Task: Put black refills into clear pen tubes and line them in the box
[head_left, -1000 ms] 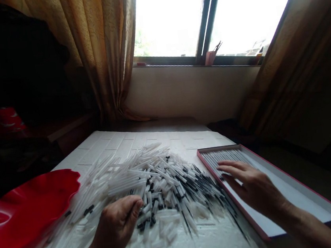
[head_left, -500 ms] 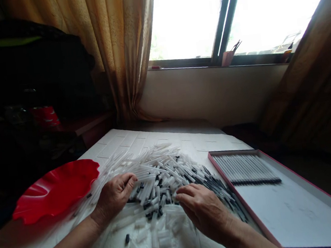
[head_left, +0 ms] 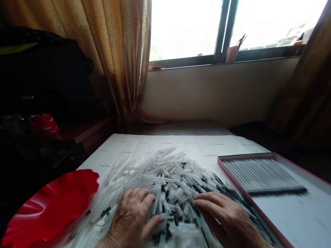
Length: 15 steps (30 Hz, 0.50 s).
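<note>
A large pile of pen parts [head_left: 171, 179] covers the middle of the table: clear plastic tubes, short whitish caps and small black pieces. My left hand [head_left: 134, 215] lies on the pile's left side, fingers apart and thumb stretched out, holding nothing I can see. At the pile's right edge, my right hand [head_left: 224, 217] is cupped with its fingers loosely bent, touching the parts; its thumb is hidden. A thin dark rod [head_left: 205, 235] lies just left of the right hand. Whitish caps [head_left: 178, 240] lie between the two hands, blurred.
A red wavy-rimmed bowl [head_left: 51, 208] stands on the left. On the right, a shallow pink-edged box [head_left: 319, 218] holds a row of clear tubes with black ends [head_left: 262, 174]. Dark slim parts [head_left: 236, 193] lie along the box's near side. A window [head_left: 189, 17] is beyond.
My left hand has come down onto the pile, and its fingers have spread. My right hand has shifted right and down. Caps in front have bunched together; the view has turned slightly.
</note>
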Each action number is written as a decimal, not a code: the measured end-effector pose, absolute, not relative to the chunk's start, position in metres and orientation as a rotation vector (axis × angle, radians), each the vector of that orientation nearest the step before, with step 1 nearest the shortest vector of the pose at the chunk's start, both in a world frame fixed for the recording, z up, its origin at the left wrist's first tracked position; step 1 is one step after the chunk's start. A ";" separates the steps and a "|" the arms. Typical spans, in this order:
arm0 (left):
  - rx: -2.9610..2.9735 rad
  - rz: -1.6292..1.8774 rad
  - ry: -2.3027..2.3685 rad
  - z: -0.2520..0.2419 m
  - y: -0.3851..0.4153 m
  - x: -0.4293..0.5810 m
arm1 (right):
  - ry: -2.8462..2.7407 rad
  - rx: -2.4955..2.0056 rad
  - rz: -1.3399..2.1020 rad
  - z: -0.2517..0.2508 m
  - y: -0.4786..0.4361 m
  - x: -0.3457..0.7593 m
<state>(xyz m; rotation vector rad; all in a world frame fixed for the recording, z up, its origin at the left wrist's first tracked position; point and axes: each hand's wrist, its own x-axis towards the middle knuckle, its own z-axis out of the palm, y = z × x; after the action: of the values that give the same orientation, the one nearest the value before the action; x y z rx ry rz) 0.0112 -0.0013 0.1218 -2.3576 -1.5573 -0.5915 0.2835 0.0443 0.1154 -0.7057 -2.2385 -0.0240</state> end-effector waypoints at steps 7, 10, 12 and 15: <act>-2.317 -0.560 -1.492 0.116 0.021 -0.005 | -2.172 -0.961 -0.133 0.099 0.065 0.307; -2.247 -0.571 -1.406 0.116 0.025 -0.008 | -2.222 -1.136 -0.298 0.085 0.073 0.317; -2.189 -0.598 -1.299 0.117 0.026 -0.010 | -2.250 -1.196 -0.368 0.075 0.076 0.318; -2.132 -0.687 -1.207 0.115 0.027 -0.014 | -2.350 -1.187 -0.371 0.060 0.075 0.310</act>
<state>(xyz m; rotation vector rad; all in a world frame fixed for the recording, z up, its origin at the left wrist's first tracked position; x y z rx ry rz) -0.0145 0.0268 0.1147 -2.1324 -1.2067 -0.6872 0.3101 0.0752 0.0605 -1.1866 -2.3501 -0.3713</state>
